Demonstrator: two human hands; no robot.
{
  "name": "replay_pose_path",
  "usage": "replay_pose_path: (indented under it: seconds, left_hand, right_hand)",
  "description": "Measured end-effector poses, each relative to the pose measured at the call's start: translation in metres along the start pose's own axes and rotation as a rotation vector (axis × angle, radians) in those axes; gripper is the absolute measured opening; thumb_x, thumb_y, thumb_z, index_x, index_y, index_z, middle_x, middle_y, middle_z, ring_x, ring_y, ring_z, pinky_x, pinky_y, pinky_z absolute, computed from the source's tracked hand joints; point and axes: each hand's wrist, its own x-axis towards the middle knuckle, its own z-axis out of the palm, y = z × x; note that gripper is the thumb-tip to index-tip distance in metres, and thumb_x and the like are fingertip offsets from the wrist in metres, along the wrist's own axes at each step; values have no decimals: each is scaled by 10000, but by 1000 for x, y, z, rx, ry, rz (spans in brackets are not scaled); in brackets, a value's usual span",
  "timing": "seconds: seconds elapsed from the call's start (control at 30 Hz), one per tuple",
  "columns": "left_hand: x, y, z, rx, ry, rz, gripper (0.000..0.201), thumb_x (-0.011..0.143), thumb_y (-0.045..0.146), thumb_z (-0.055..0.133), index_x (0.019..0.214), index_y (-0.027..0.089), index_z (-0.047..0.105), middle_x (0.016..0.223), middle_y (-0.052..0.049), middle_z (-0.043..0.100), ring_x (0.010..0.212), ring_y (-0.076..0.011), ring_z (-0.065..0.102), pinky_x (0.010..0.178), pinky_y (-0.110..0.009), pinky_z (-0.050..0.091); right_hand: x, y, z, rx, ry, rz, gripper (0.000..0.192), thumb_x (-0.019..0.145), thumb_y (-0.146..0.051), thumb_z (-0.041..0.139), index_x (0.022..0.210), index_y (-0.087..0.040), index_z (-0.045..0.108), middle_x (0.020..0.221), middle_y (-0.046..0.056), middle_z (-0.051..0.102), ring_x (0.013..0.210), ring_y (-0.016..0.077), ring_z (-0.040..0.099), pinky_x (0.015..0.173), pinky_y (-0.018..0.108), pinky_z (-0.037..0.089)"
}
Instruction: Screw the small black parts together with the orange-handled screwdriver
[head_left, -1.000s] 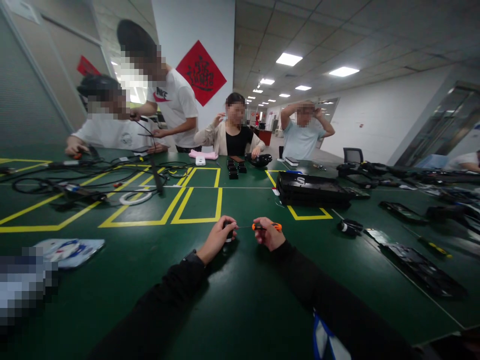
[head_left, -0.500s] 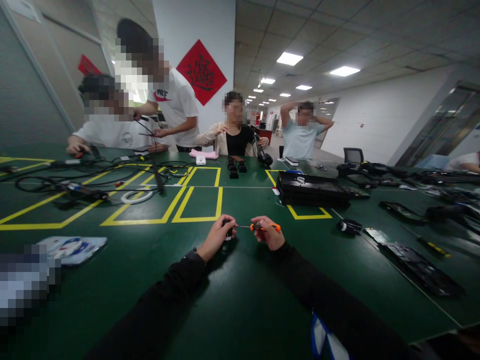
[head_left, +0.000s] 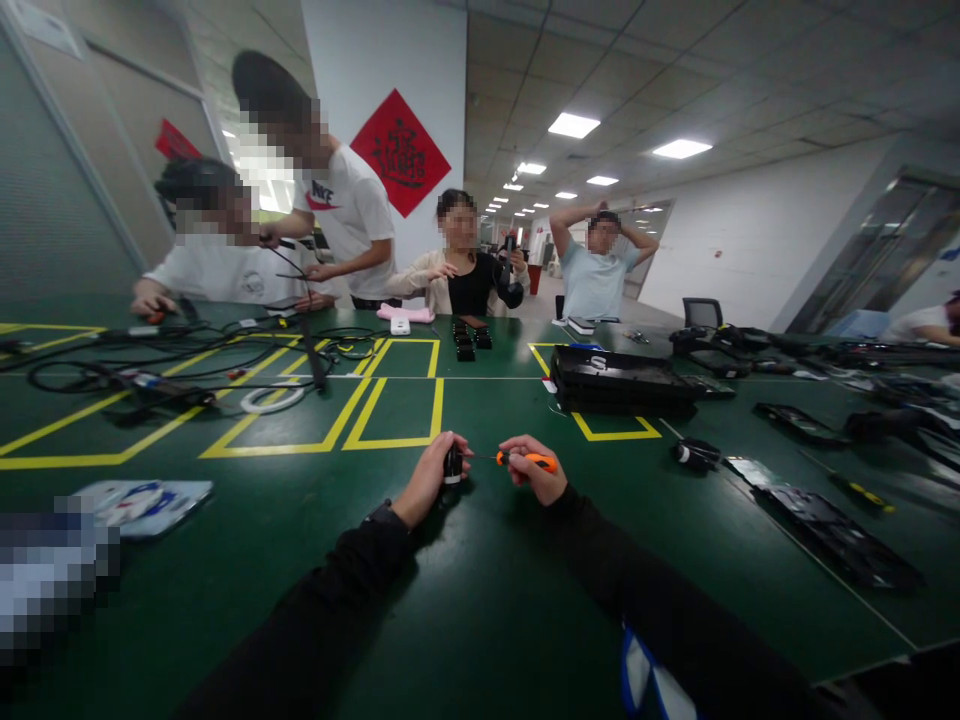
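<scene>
My left hand (head_left: 431,478) is closed around a small black object with a white band (head_left: 452,467), held upright just above the green table. Its exact kind is not clear. In my right hand (head_left: 538,470) is a screwdriver with an orange and black handle (head_left: 534,462), gripped between the fingers. The thin shaft points left toward the black object and its tip ends at the fingers of my left hand. Whether the tip touches the object cannot be made out.
Black cables (head_left: 142,380) and a white coil (head_left: 272,397) lie at left. A stack of black casings (head_left: 622,380) stands right of centre. Further right are a black cable bundle (head_left: 697,455), a circuit panel (head_left: 832,535) and a yellow screwdriver (head_left: 866,495). Several people sit or stand opposite.
The black object in my left hand has turned and shows more of its side. My right hand and screwdriver have shifted slightly left. Across the table, a person has raised a dark object.
</scene>
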Motion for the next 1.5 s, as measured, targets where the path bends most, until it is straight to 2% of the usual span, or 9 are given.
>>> replay_pose_path:
  seconds: [0.17,0.37,0.5,0.63,0.8,0.97,1.13,1.23,1.5]
  left_hand:
    - [0,-1,0,-13,-12,-12,363,763,498,406,805,152,509,757,-34,586,565,-105,552,514,-233,458]
    - [0,0,1,34,-16,-19,361,750,494,431,792,146,518,760,-37,594,571,-109,553,522,-235,459]
    - [0,0,0,61,-47,-11,350,749,485,441,771,146,524,764,-30,596,573,-108,554,528,-232,454]
    - [1,-3,-1,65,-52,-10,350,758,480,432,763,144,530,753,-28,593,564,-105,552,516,-225,448]
    - [2,-4,-2,60,-69,-19,342,765,471,429,759,145,532,763,-28,592,566,-107,553,511,-228,452]
    - [2,-4,-2,50,-58,-24,344,766,469,425,758,143,532,749,-27,589,560,-106,551,509,-229,454]
    - [1,-3,-2,41,-70,-22,339,772,465,417,758,145,527,730,-23,584,565,-105,550,516,-227,455]
    - [1,-1,-1,55,-66,-22,341,774,467,411,753,146,526,717,-20,583,563,-106,550,517,-228,454]
    - [0,-1,-1,65,-85,-1,327,788,457,397,762,154,515,749,-20,581,574,-106,549,529,-233,456]
  right_hand:
    - [-1,-4,2,0,18,66,178,714,-303,547,835,-172,558,520,-25,547,403,84,461,399,200,350]
    - [-1,-5,-3,-150,-28,-200,45,596,-186,663,632,-168,641,724,40,565,720,153,527,619,276,441]
    - [-3,-4,-2,-63,-80,-63,205,721,-334,557,782,-160,646,983,84,536,630,112,533,452,219,417]
    - [-3,-2,1,38,-16,75,267,776,-383,463,900,-166,559,683,14,565,441,73,486,348,169,345]
    - [-1,-2,-1,51,9,67,148,716,-300,537,776,-166,517,469,-48,514,325,68,414,315,177,323]
    - [-1,-2,-2,-16,2,-104,90,606,-205,613,670,-148,588,583,-21,527,398,56,432,379,196,350]
    - [-1,-1,-1,20,-5,-9,224,743,-320,487,866,-155,575,537,-26,518,399,68,436,377,191,341]
    - [0,0,-2,18,56,34,188,730,-314,504,803,-149,556,517,-22,535,376,71,435,359,187,331]
    - [1,0,-4,-82,24,-152,130,617,-245,609,706,-149,606,737,24,564,475,68,463,411,203,375]
